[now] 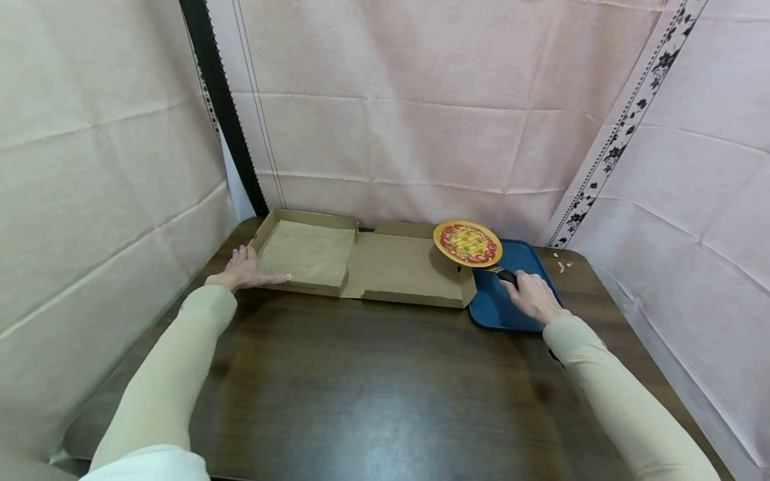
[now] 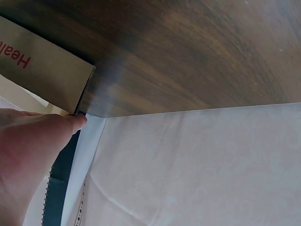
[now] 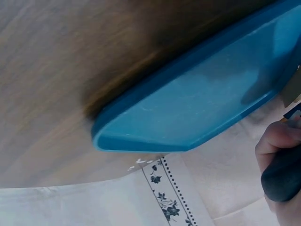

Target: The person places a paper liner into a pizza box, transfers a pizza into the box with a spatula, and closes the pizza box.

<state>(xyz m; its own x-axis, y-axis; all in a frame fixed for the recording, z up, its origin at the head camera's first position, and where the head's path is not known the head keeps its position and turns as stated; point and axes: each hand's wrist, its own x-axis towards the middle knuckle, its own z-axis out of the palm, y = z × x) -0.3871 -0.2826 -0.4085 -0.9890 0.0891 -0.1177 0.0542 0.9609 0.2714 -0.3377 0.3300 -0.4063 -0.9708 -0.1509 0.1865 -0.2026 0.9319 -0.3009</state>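
Observation:
My left hand (image 1: 243, 269) rests on the near left corner of an open cardboard pizza box (image 1: 415, 266), thumb stretched along the front wall and fingers at the left side. In the left wrist view, the box's outer wall (image 2: 47, 66) shows red lettering beside that hand. My right hand (image 1: 529, 296) grips the black handle (image 3: 282, 174) of a pizza server. On its blade lies a round pizza (image 1: 468, 244) with red, yellow and green topping, raised over the box's right end and the blue tray (image 1: 502, 310). The pizza hides most of the blade.
Pale paper (image 1: 309, 250) lines the box's left half, and its lid lies flat to the right. Small white scraps (image 1: 564, 266) lie on the dark wooden table (image 1: 373, 381) right of the tray. Pale cloth curtains (image 1: 421, 100) enclose the table's back and sides.

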